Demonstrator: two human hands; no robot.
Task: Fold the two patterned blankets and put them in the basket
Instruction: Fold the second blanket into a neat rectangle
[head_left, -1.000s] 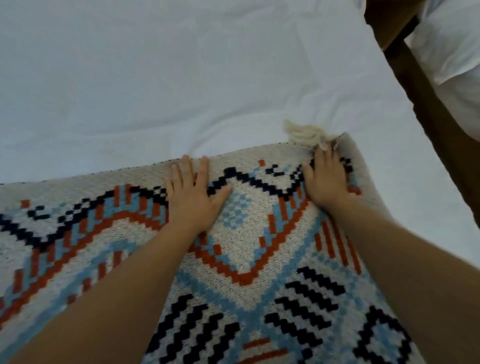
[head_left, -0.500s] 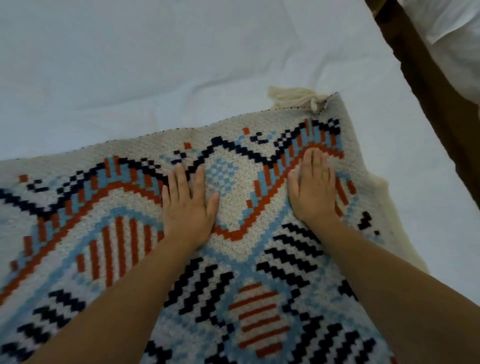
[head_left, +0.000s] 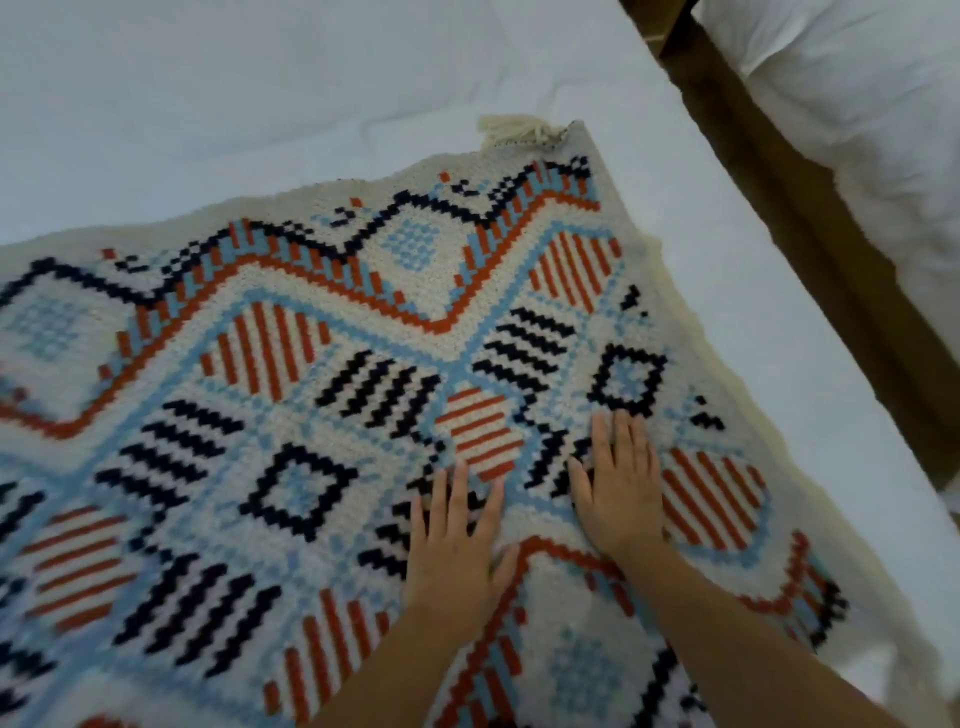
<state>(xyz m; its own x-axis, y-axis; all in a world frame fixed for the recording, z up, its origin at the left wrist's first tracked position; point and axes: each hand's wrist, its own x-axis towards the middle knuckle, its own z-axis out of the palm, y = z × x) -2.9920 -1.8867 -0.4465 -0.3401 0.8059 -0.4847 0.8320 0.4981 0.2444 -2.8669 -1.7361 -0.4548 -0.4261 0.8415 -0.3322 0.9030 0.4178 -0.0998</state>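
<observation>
Both hands have slid back toward the person, off the far edge: left hand (head_left: 457, 540) and right hand (head_left: 621, 483) lie flat, fingers spread, palms pressing the patterned blanket (head_left: 322, 395), gripping nothing. Blanket is spread on the white bed (head_left: 260, 93), more pattern showing than a second ago, tassel corner (head_left: 519, 130) at the far right edge near the wooden frame (head_left: 810, 218). Looks like smoothing a fold down, so folding is early; second blanket and basket not in view.
</observation>
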